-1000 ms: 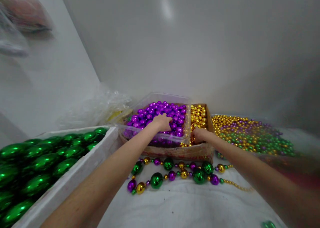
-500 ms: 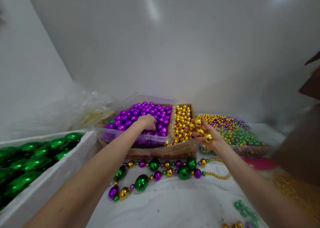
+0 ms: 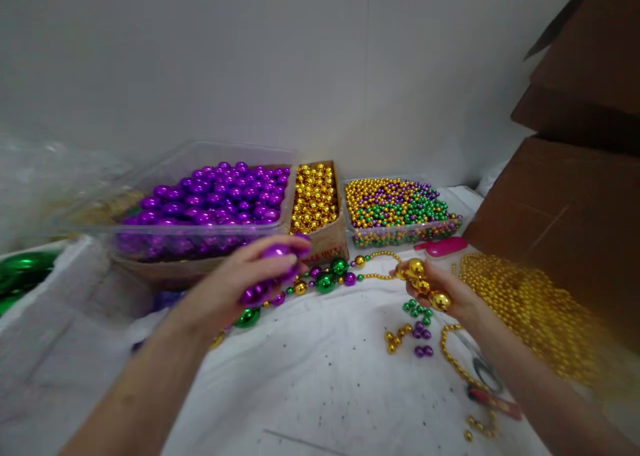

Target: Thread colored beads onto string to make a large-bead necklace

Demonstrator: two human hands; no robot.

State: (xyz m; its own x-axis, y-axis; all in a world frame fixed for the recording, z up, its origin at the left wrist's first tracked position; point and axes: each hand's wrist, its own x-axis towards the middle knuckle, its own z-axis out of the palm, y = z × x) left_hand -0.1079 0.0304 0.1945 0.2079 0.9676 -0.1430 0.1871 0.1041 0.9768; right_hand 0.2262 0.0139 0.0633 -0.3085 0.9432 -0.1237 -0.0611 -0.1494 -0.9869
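Note:
My left hand [image 3: 245,279] is closed around several shiny purple beads [image 3: 275,253], held above the white cloth in front of the clear tub of purple beads [image 3: 210,199]. My right hand [image 3: 440,289] cups several gold beads [image 3: 420,279] over the cloth, just right of a strung necklace of green, purple and gold beads [image 3: 325,279]. A cardboard box of gold beads [image 3: 314,189] stands behind, between the purple tub and a clear tray of small mixed beads [image 3: 397,206].
A heap of gold bead strands [image 3: 525,309] lies at the right below brown cardboard boxes [image 3: 575,176]. Loose small beads [image 3: 415,323], a pink tool [image 3: 445,247] and scissors [image 3: 487,383] lie on the cloth. A white box of green beads [image 3: 20,273] sits far left.
Both hands pulled back from the tubs toward me, the left now carrying purple beads and the right carrying gold ones. The view swung right and down, bringing the cardboard boxes and gold strands into sight.

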